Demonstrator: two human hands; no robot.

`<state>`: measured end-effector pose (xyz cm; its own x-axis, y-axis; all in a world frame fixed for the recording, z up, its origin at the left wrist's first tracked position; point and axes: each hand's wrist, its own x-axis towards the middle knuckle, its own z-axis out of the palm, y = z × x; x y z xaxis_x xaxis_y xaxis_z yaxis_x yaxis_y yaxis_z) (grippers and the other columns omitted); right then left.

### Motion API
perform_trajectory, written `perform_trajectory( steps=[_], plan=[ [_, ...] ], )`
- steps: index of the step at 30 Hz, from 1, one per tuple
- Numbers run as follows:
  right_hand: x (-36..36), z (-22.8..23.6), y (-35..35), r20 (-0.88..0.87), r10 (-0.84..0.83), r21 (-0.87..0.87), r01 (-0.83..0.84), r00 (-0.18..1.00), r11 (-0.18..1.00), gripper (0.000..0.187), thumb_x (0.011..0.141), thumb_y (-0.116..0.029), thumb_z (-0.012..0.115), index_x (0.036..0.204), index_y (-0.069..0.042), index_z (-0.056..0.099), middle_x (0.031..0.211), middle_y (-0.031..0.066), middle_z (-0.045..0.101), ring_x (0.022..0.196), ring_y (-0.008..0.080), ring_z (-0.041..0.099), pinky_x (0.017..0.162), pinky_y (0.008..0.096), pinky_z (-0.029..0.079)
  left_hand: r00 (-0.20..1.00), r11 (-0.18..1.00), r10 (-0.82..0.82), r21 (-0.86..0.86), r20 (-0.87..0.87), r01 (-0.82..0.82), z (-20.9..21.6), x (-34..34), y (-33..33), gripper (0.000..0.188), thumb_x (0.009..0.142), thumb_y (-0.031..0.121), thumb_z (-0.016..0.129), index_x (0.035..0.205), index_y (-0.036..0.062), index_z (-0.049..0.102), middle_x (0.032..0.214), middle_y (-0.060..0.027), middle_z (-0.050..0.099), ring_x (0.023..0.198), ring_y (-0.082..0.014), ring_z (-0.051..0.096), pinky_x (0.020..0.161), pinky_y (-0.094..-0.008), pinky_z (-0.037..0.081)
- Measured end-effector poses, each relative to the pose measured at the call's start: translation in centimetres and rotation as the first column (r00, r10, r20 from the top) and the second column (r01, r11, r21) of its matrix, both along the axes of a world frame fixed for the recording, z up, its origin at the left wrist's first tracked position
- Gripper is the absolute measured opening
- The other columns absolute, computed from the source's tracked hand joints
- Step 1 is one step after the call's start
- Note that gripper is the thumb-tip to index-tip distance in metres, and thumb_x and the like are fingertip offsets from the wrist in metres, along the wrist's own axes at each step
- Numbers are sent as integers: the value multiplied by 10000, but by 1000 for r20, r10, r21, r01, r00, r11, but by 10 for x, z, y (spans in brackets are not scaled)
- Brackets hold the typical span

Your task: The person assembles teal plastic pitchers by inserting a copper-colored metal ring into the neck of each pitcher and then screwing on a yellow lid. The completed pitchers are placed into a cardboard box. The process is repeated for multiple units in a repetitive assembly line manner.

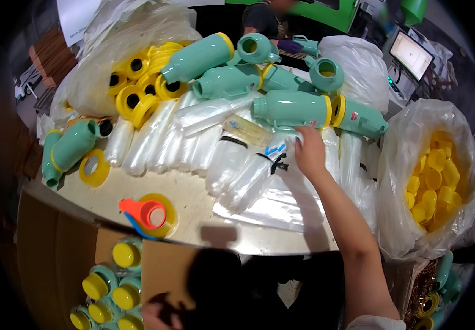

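A pale green flask body (287, 105) with a yellow rim lies on its side on the pile in the middle of the table. My right hand (310, 149) reaches up to it from the lower right, fingers bent against the handle side below the rim. Under and in front of this hand are clear plastic sleeves (248, 176), some tied with black bands. My left hand (161, 316) is low at the bottom edge, dark and partly cut off, beside a cardboard box (163, 264). Its fingers are too shadowed to read.
More green flasks (199, 57) and yellow rings (138, 102) heap at the back. An orange tape dispenser (150, 212) sits near the front edge. Right: a bag of yellow cups (435, 176). Lower left: yellow-capped flasks (126, 254). A co-worker's gloved hand (289, 46) is beyond.
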<state>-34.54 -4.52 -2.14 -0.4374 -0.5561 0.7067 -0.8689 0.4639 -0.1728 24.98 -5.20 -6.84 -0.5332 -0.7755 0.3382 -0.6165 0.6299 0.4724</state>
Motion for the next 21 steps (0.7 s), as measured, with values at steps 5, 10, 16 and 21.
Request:
perform_trajectory(
  steps=[5, 10, 16, 21],
  plan=[
    [-62, 2, -52, 219, -130, 616, -34, 967, 787, 187, 874, -266, 675, 947, -95, 698, 972, 108, 688, 879, 318, 657, 841, 460, 486, 951, 923, -294, 232, -92, 307, 10, -73, 23, 435, 743, 23, 703, 1164, 50, 597, 1105, -196, 606, 1025, -405, 572, 904, -518, 459],
    [-18, 89, -2, 61, 192, 137, -199, 979, 970, 261, 828, -329, 757, 826, -73, 709, 806, 111, 677, 754, 324, 653, 691, 438, 488, 938, 884, -335, 315, -85, 344, 37, -118, 18, 417, 793, 31, 659, 1185, -55, 547, 1123, -209, 575, 1125, -341, 566, 998, -454, 440],
    [198, 115, 131, 697, 376, -291, -238, 611, 927, 285, 893, -309, 701, 834, -52, 594, 714, 182, 598, 656, 370, 591, 620, 456, 453, 721, 622, 81, 600, -688, 503, 96, -221, 3, 996, 780, 262, 806, 1540, 37, 204, 1463, -220, 436, 1337, -340, 464, 1153, -439, 340],
    [323, 67, 239, 838, 455, -250, -531, 300, 810, 246, 932, -302, 694, 848, -77, 638, 807, 109, 647, 695, 283, 626, 614, 360, 493, 709, 38, -263, 727, -654, 685, 51, -214, 20, 1036, 722, 452, 831, 1514, 26, 318, 1381, -190, 539, 1208, -292, 564, 1048, -399, 459]
  ],
)
